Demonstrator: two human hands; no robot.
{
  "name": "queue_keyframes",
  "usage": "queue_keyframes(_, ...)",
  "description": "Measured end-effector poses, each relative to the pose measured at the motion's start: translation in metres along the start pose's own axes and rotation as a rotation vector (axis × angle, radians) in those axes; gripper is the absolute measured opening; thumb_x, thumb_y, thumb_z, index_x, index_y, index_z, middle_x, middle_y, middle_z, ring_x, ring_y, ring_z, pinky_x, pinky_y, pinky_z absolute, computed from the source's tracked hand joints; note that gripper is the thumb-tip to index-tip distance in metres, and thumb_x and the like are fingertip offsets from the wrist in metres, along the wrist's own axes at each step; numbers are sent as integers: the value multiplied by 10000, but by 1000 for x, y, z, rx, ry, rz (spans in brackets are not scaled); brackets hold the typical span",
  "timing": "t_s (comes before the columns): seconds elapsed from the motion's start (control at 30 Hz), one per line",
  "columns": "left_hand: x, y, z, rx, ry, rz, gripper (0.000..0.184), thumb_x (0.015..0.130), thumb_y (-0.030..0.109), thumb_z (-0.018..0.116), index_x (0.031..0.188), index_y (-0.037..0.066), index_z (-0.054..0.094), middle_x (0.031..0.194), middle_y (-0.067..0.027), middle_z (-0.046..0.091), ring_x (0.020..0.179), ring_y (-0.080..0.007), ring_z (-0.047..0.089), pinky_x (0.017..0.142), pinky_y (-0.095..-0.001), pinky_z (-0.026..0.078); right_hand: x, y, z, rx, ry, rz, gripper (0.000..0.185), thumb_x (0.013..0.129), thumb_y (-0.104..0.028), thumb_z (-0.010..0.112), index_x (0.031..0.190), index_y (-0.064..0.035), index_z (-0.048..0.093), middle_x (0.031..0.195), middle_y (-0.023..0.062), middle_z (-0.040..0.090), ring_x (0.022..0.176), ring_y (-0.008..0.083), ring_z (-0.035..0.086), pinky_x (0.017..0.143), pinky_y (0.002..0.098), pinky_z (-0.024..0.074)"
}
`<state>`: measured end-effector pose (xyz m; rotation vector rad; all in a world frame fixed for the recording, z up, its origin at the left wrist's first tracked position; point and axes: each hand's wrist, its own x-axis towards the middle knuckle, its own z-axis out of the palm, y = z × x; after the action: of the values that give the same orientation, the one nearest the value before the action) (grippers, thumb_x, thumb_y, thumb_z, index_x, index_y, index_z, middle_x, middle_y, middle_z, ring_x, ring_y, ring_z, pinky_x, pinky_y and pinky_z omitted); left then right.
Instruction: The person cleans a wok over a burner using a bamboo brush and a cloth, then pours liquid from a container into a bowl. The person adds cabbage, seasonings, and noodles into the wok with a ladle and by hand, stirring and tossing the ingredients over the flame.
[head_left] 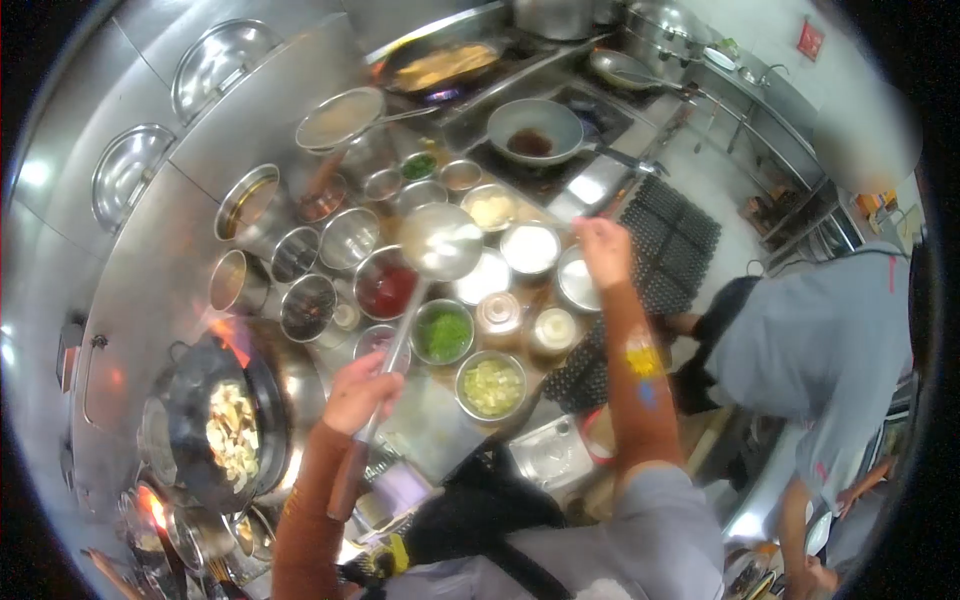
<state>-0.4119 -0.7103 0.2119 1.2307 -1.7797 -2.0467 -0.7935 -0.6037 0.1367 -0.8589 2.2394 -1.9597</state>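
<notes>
Ladle slants through the left hand, which grips its handle — the bowl end points beyond the fingers, above the middle of the worktop. Right hand is near the worktop's right edge, fingertips bunched — whether on anything, I cannot tell.

Left hand curled tight above near edge of surface, left forearm angling inward! Right hand reaching farther out, by right edge, fingers bunched, right forearm stretched forward, yellow-and-blue patch showing!
</notes>
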Motion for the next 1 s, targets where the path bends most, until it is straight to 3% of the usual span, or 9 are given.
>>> queue_keyframes(0.07, 4, 4, 1, -8, -11, -3, 323, 845, 124, 607, 1142, 4, 565, 691, -9, 584, 438, -47, 496, 383, -188, 378, 29, 30, 31, -255, 24, -272, 306, 832, -273, 646, 716, 10, 651, 651, 181, 634, 575, 319, 605, 564, 366, 473)
queue_keyframes(0.17, 2, 9, 0, 19, 6, 2, 328, 841, 117, 603, 1146, 3, 570, 700, -12, 579, 473, -56, 502, 412, -195, 388, 48, 29, 68, -328, -69, -194, 319, 829, -298, 619, 733, 3, 654, 713, 242, 602, 676, 415, 595, 630, 444, 484)
queue_keyframes(0.33, -5, 14, -8, 15, 44, -19, 357, 827, 101, 603, 1160, -24, 567, 738, -31, 577, 552, -80, 516, 483, -211, 422, 66, 52, 102, -368, -152, -276, 314, 825, -295, 607, 735, 1, 661, 717, 241, 610, 711, 412, 611, 676, 477, 483)
queue_keyframes(0.4, -5, 12, -9, 1, 71, 11, 276, 843, 105, 592, 1100, 8, 574, 698, -14, 579, 476, -59, 502, 415, -198, 393, 67, 55, 105, -369, -163, -288, 320, 821, -300, 611, 728, 3, 659, 718, 244, 607, 710, 414, 609, 668, 474, 483)
queue_keyframes(0.63, -2, 3, -21, 17, 91, 5, 247, 843, 102, 585, 1079, 29, 578, 675, -11, 582, 447, -58, 500, 394, -195, 391, 61, 66, 110, -282, -150, -105, 324, 806, -303, 635, 706, 4, 666, 690, 229, 620, 666, 390, 616, 634, 440, 483)
queue_keyframes(0.73, -2, 4, -24, 9, 98, -22, 342, 798, 118, 636, 1114, -1, 589, 733, -29, 617, 543, -78, 535, 490, -209, 421, 60, 76, 109, -165, -120, -12, 324, 799, -309, 650, 711, 3, 672, 660, 216, 621, 617, 362, 615, 617, 417, 485)
queue_keyframes(0.8, 0, 3, -25, 8, 104, -9, 339, 798, 120, 634, 1111, -1, 591, 738, -29, 619, 550, -78, 540, 491, -209, 422, 61, 89, 109, 17, -132, 106, 327, 794, -314, 660, 708, 1, 673, 645, 209, 618, 592, 347, 612, 609, 403, 486)
queue_keyframes(0.9, 4, 6, -20, 20, 121, 30, 285, 819, 116, 605, 1081, 3, 587, 695, -21, 595, 485, -69, 512, 428, -205, 398, 64, 93, 107, 31, -117, 139, 331, 788, -315, 667, 696, 2, 672, 639, 210, 615, 585, 332, 617, 607, 390, 487)
queue_keyframes(1.0, 11, 5, -21, 32, 112, 59, 259, 829, 115, 584, 1064, 5, 585, 667, -18, 581, 452, -64, 498, 396, -203, 386, 68, 106, 114, -119, -157, -53, 333, 790, -311, 665, 683, 5, 667, 627, 211, 610, 589, 314, 627, 606, 380, 487)
